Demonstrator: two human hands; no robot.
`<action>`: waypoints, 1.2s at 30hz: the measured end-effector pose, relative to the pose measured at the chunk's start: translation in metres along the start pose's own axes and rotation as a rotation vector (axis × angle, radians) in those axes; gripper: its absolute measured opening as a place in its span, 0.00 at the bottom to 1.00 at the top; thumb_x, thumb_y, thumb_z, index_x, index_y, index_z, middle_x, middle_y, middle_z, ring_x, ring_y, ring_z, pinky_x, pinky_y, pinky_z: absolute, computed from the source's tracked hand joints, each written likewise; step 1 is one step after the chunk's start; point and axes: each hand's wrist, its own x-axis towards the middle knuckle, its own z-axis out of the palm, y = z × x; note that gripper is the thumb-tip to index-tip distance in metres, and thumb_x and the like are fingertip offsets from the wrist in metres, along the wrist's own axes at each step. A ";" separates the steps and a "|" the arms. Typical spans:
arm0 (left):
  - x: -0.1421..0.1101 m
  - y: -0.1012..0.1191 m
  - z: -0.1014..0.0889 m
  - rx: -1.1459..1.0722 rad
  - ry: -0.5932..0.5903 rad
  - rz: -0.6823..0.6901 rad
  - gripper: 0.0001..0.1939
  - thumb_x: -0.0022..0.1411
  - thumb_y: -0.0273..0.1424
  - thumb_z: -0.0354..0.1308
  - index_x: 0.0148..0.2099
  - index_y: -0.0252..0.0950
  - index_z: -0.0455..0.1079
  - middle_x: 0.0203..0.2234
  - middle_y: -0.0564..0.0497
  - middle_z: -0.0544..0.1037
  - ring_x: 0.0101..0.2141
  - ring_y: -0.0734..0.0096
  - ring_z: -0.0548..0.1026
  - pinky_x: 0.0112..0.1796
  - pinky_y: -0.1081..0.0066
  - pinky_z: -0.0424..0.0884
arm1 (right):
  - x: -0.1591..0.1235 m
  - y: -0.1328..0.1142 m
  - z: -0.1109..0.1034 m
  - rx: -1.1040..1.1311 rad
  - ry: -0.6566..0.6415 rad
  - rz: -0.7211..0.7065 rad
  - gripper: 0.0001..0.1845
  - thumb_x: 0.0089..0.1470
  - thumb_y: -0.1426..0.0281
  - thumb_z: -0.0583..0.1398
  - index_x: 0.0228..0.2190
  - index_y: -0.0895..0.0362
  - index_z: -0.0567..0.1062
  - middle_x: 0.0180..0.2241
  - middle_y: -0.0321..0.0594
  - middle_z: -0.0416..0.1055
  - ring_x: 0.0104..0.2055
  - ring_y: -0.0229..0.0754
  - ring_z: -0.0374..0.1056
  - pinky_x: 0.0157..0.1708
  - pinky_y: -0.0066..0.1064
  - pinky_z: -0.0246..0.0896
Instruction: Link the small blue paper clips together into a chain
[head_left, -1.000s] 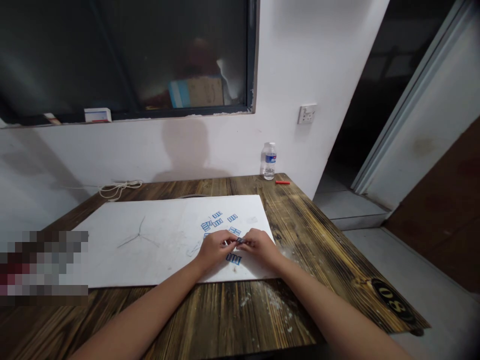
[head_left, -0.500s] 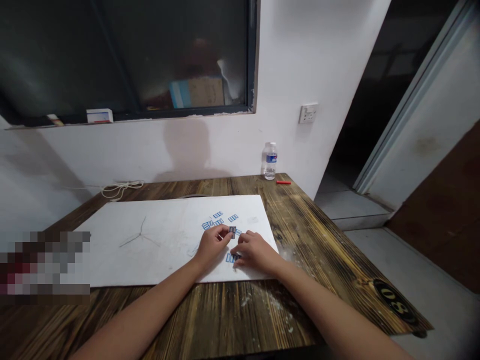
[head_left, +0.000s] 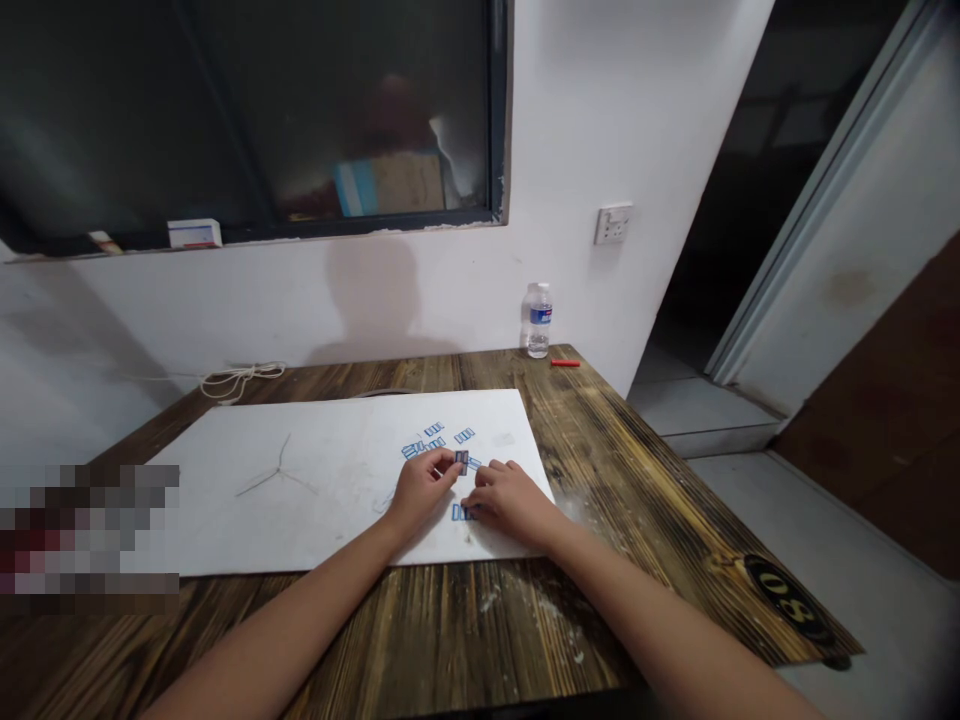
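Note:
My left hand [head_left: 421, 492] pinches a small dark-framed rectangular piece [head_left: 462, 462] between thumb and fingertips, just above the white board [head_left: 337, 510]. Close beside it, my right hand [head_left: 514, 507] rests low over the board with its fingers curled together. Its fingertips partly cover a blue-outlined row of small rectangles [head_left: 460, 513]; whether anything is between them is hidden. Several similar blue-outlined pieces [head_left: 435, 429] lie flat past my left hand, some overlapping. Another one [head_left: 465, 436] lies a little to their right.
Thin grey lines [head_left: 279, 470] meet on the board's left half. Behind it, a white cable [head_left: 240, 375] lies coiled on the wooden table [head_left: 600, 500]. A water bottle [head_left: 538, 322] and a red pen-like stick [head_left: 565, 363] are at the back right, by the wall.
My right fingers have drawn closer together over the blue-outlined row. My left hand keeps its hold on the dark-framed piece, and the view has shifted slightly.

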 end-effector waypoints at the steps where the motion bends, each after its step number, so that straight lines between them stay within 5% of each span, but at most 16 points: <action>1: 0.000 0.000 0.000 -0.006 0.004 -0.005 0.10 0.58 0.38 0.57 0.33 0.36 0.72 0.27 0.52 0.76 0.28 0.71 0.73 0.28 0.73 0.67 | 0.000 0.001 -0.002 -0.019 -0.009 0.001 0.10 0.58 0.66 0.59 0.40 0.47 0.79 0.37 0.40 0.70 0.42 0.43 0.61 0.38 0.33 0.49; 14: 0.005 -0.010 0.002 -0.126 0.080 -0.104 0.12 0.56 0.41 0.58 0.33 0.36 0.71 0.27 0.53 0.76 0.27 0.70 0.74 0.29 0.71 0.69 | -0.001 -0.002 -0.003 -0.057 0.002 -0.058 0.16 0.54 0.61 0.63 0.45 0.51 0.76 0.41 0.43 0.70 0.44 0.45 0.61 0.41 0.34 0.53; 36: 0.004 -0.008 0.002 -0.118 0.074 -0.097 0.11 0.56 0.39 0.58 0.33 0.35 0.71 0.26 0.53 0.75 0.26 0.71 0.73 0.29 0.73 0.67 | 0.004 -0.003 0.003 -0.194 -0.010 -0.136 0.10 0.60 0.67 0.57 0.39 0.54 0.77 0.38 0.42 0.72 0.42 0.44 0.63 0.39 0.35 0.51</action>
